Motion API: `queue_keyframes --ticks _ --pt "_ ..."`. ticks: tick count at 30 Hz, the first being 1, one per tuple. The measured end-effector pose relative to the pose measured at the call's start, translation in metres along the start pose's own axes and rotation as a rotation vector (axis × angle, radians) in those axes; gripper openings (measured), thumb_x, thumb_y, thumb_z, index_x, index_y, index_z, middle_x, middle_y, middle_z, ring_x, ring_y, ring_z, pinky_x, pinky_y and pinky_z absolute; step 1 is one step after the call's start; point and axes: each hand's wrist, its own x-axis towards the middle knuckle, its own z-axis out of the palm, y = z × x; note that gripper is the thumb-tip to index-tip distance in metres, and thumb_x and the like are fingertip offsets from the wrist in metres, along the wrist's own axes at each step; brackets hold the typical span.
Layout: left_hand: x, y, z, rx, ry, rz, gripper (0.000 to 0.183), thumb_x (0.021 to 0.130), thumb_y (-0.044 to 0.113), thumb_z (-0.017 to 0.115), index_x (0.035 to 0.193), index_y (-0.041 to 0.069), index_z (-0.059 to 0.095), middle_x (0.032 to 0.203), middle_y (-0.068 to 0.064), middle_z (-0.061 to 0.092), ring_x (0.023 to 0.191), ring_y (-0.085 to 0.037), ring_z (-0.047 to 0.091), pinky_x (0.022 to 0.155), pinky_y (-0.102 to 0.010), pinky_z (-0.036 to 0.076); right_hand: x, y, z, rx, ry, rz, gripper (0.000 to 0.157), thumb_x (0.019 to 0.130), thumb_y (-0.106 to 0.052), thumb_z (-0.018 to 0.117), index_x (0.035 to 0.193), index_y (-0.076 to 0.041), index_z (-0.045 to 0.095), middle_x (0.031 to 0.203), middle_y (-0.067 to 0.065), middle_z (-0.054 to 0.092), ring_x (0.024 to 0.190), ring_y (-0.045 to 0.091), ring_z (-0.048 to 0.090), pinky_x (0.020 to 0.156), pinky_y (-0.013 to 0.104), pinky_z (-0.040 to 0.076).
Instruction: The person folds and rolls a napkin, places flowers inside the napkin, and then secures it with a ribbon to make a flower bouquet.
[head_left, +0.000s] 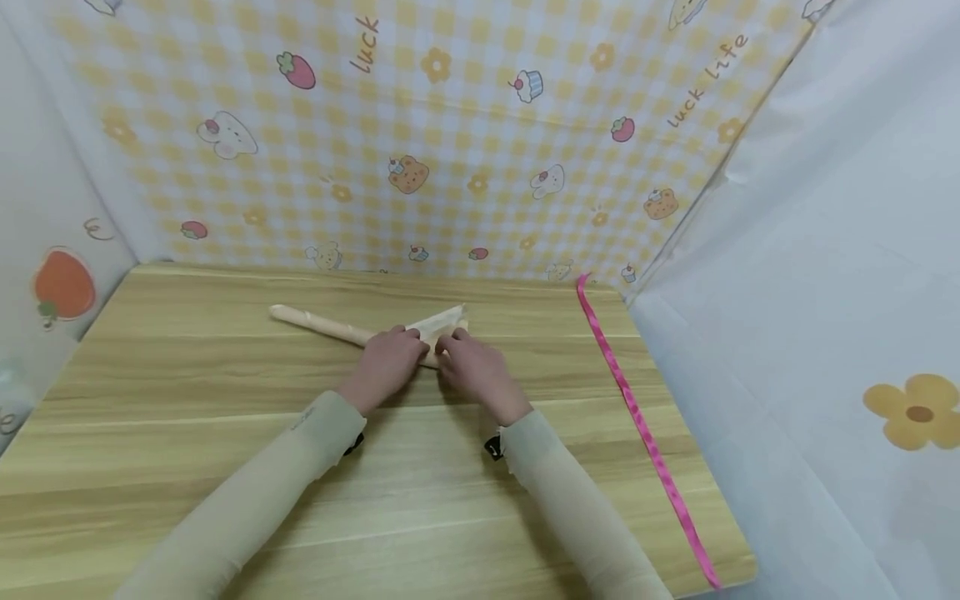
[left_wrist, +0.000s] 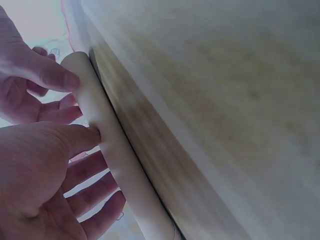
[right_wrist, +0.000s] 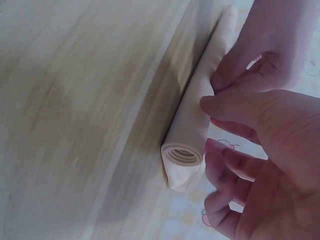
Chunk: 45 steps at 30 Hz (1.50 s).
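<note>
A pale beige sheet rolled into a long thin tube (head_left: 322, 323) lies slantwise on the table, and its layers show as a spiral at the near end in the right wrist view. From its far side a loose pointed flap (head_left: 441, 320) sticks out near the right end. My left hand (head_left: 390, 362) holds the roll with the thumb on its near side and the fingers beyond it. Close by, my right hand (head_left: 476, 362) pinches the roll near its right end. Both thumbs press on the tube's surface in the right wrist view.
A bright pink ribbon (head_left: 626, 392) runs down the right side of the wood-grain table (head_left: 187, 375), from the back edge to the front corner. Behind stands a yellow checked cloth wall (head_left: 480, 125), with white printed walls at both sides.
</note>
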Motion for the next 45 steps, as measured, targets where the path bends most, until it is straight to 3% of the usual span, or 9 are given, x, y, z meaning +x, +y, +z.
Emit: queue_keyframes --ticks 5,8,14,20,26,33,38,45 --pt "0.001 -0.001 -0.003 0.021 0.001 0.001 0.014 0.105 0.008 0.066 0.102 0.011 0.079 0.097 -0.009 0.072 0.089 -0.030 0.066 0.075 -0.047 0.059 0.006 -0.007 0.001 0.008 0.031 0.034 0.020 0.108 -0.026 0.063 0.121 -0.025 0.077 0.116 0.000 0.068 0.091 0.019 0.070 0.072 0.041 0.061" --pt "-0.003 0.000 -0.002 0.038 0.043 -0.001 0.012 0.108 0.014 0.064 0.110 0.009 0.074 0.104 -0.011 0.072 0.096 -0.032 0.067 0.078 -0.049 0.059 0.010 -0.008 0.001 0.024 0.020 0.057 0.020 0.107 -0.025 0.065 0.119 -0.026 0.080 0.114 -0.001 0.070 0.095 0.018 0.072 0.075 0.042 0.062" --pt "-0.014 0.001 -0.007 0.016 0.128 -0.027 0.012 0.108 0.020 0.067 0.107 0.009 0.069 0.103 -0.012 0.069 0.097 -0.034 0.067 0.074 -0.047 0.056 0.016 0.004 -0.002 0.175 -0.044 0.062 0.020 0.107 -0.025 0.068 0.121 -0.020 0.081 0.122 0.001 0.075 0.109 0.019 0.073 0.093 0.043 0.061" --pt "-0.010 0.001 -0.010 0.013 0.093 -0.018 0.012 0.107 0.015 0.067 0.100 0.011 0.075 0.094 -0.007 0.068 0.087 -0.030 0.066 0.070 -0.044 0.056 0.021 0.016 -0.008 0.263 -0.100 0.098 0.022 0.107 -0.028 0.069 0.125 -0.019 0.080 0.128 0.001 0.078 0.118 0.023 0.073 0.103 0.046 0.058" --pt "0.003 -0.002 -0.004 0.032 0.036 -0.040 0.016 0.105 0.008 0.067 0.100 0.015 0.080 0.095 -0.005 0.071 0.088 -0.027 0.066 0.072 -0.043 0.054 0.022 0.018 -0.011 0.241 -0.109 0.099 0.025 0.108 -0.030 0.068 0.128 -0.021 0.080 0.132 0.000 0.077 0.121 0.024 0.072 0.102 0.048 0.058" --pt "0.017 -0.008 -0.008 -0.034 -0.045 -0.075 0.015 0.103 0.010 0.070 0.104 0.016 0.084 0.099 -0.006 0.075 0.089 -0.028 0.066 0.077 -0.046 0.054 0.018 0.014 -0.005 0.114 -0.023 0.056 0.024 0.106 -0.032 0.069 0.125 -0.022 0.079 0.117 0.000 0.074 0.100 0.018 0.071 0.085 0.042 0.060" --pt "0.020 -0.010 -0.014 -0.054 -0.061 -0.084 0.016 0.105 0.011 0.068 0.108 0.015 0.082 0.107 -0.006 0.077 0.095 -0.030 0.069 0.085 -0.052 0.056 0.020 0.012 -0.002 0.049 0.002 0.043 0.019 0.105 -0.028 0.067 0.120 -0.023 0.078 0.110 -0.001 0.070 0.091 0.016 0.066 0.076 0.041 0.058" --pt "0.020 -0.009 -0.015 -0.007 -0.066 -0.055 0.012 0.111 0.015 0.057 0.114 0.006 0.065 0.112 -0.014 0.075 0.103 -0.036 0.070 0.092 -0.057 0.059 0.031 0.017 -0.009 0.141 -0.074 0.041 0.021 0.107 -0.021 0.065 0.122 -0.019 0.080 0.121 0.001 0.078 0.108 0.021 0.072 0.095 0.049 0.059"
